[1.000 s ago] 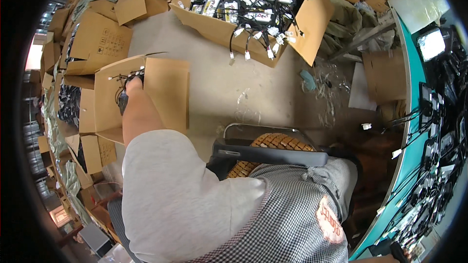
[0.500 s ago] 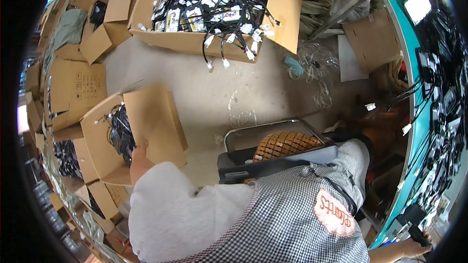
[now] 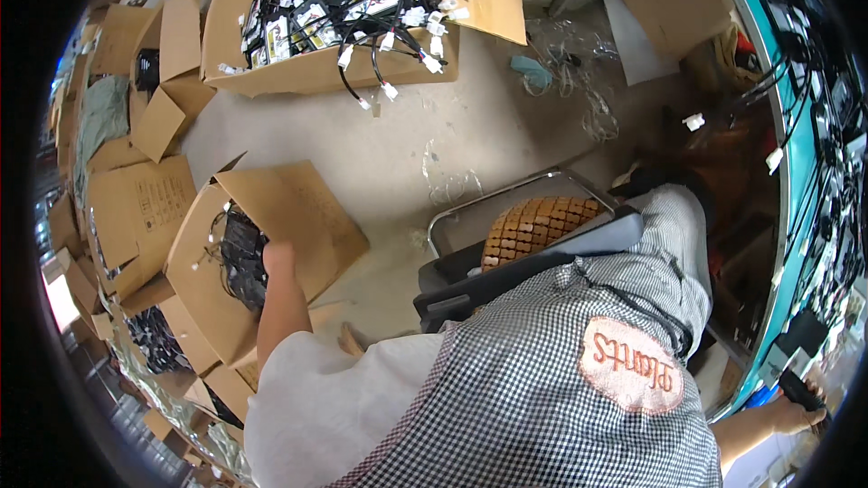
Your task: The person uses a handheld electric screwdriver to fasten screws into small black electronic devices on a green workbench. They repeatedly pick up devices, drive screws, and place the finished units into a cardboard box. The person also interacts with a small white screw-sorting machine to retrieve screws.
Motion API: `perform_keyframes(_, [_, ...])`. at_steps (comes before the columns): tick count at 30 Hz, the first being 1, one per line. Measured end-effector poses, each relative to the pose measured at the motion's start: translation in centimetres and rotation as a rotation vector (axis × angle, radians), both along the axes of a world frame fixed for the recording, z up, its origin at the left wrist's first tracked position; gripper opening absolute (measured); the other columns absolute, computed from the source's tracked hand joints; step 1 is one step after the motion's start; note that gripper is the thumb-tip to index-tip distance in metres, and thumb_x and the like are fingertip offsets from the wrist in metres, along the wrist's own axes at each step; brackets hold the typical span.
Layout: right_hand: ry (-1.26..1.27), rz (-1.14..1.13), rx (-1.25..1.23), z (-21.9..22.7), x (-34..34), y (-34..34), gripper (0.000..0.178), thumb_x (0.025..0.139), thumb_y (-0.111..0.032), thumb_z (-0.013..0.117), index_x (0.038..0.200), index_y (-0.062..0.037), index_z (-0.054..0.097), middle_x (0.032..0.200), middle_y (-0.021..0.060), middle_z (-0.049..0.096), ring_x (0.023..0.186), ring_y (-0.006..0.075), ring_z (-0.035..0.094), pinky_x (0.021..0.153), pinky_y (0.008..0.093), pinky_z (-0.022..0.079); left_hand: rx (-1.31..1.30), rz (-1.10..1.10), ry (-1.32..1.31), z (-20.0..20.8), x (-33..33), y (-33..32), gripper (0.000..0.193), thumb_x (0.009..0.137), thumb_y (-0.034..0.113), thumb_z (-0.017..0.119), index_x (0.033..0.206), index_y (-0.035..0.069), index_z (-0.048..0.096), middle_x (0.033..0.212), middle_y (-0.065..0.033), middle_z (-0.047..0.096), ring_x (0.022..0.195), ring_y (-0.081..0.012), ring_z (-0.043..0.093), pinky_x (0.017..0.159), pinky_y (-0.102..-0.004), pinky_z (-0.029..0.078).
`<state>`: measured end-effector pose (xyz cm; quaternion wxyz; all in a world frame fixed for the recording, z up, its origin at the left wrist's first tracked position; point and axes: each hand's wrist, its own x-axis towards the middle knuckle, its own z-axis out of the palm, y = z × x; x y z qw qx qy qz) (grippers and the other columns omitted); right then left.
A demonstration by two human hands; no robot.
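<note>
My left hand [image 3: 276, 260] reaches down into an open cardboard box [image 3: 303, 217] on the floor to my left. It rests on a heap of black cable harnesses [image 3: 237, 253], and the cables and the box hide its fingers. My right hand [image 3: 788, 413] is at the lower right edge of the view, beside the teal workbench [image 3: 768, 140]. It is closed around a small black object [image 3: 800, 389]. My checked apron and white sleeve fill the lower middle.
A chair with a wooden bead seat mat [image 3: 538, 221] stands just right of the box. A large open carton of black wire harnesses with white plugs [image 3: 348, 9] sits on the floor ahead. Several more cartons [image 3: 136, 208] are stacked along the left. Cables hang on the workbench.
My view has swung further left and down. My left arm has stretched deeper into the box. My right hand has come into view at the lower right.
</note>
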<state>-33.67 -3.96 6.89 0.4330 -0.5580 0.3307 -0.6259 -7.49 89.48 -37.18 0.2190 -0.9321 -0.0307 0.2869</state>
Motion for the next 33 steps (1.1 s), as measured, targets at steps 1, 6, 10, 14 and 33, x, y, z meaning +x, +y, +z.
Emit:
perform_keyframes(1, [0.002,-0.067,-0.013,0.2,1.3,1.3,0.034,0.08,-0.034,0.057,0.089,-0.001,0.057,0.088,0.0119,0.057,0.082,0.0277,0.053,0.081,0.0424,0.044,-0.005,-0.079,-0.017,0.2,2.4,-1.4,0.019,0.083,0.014,0.051,0.084,0.007,0.068,0.086,-0.014,0.068,0.08,-0.0284,0.067,0.067,-0.0395,0.054])
perform_keyframes(6, [-0.003,0.076,-0.022,0.4,-3.7,-1.8,0.035,0.078,-0.034,0.058,0.089,-0.0012,0.058,0.087,0.0116,0.058,0.079,0.0283,0.055,0.079,0.0441,0.045,-0.13,-0.272,-0.2,-1.5,11.6,-8.5,0.023,0.085,0.016,0.049,0.081,0.005,0.068,0.083,-0.0159,0.067,0.082,-0.0308,0.065,0.071,-0.0402,0.052])
perform_keyframes(10, [-0.026,-0.012,-0.037,0.2,-2.0,-1.0,0.036,0.077,-0.036,0.061,0.088,-0.002,0.058,0.086,0.0111,0.059,0.078,0.0282,0.056,0.078,0.0436,0.046,-0.755,0.42,-0.393,3.1,14.6,-25.0,0.031,0.078,0.034,0.056,0.085,0.007,0.068,0.086,-0.0187,0.066,0.083,-0.0361,0.063,0.072,-0.0432,0.048])
perform_keyframes(14, [-0.04,0.108,-0.04,0.7,-2.6,-2.9,0.039,0.072,-0.037,0.069,0.087,-0.0026,0.058,0.084,0.0103,0.059,0.077,0.0283,0.056,0.076,0.0423,0.046,-0.95,0.35,-0.214,3.5,14.2,-37.7,0.024,0.078,0.029,0.06,0.082,0.007,0.068,0.076,-0.0157,0.066,0.072,-0.033,0.063,0.067,-0.0419,0.049])
perform_keyframes(33, [-0.287,0.44,0.01,-3.2,-2.4,-5.9,0.042,0.078,-0.036,0.063,0.099,-0.0006,0.052,0.09,0.0113,0.051,0.082,0.0215,0.051,0.076,0.0341,0.045,-0.577,-0.044,0.246,8.3,12.5,-49.1,0.058,0.091,0.053,0.04,0.108,0.003,0.064,0.115,-0.0177,0.061,0.107,-0.0328,0.058,0.089,-0.0442,0.045])
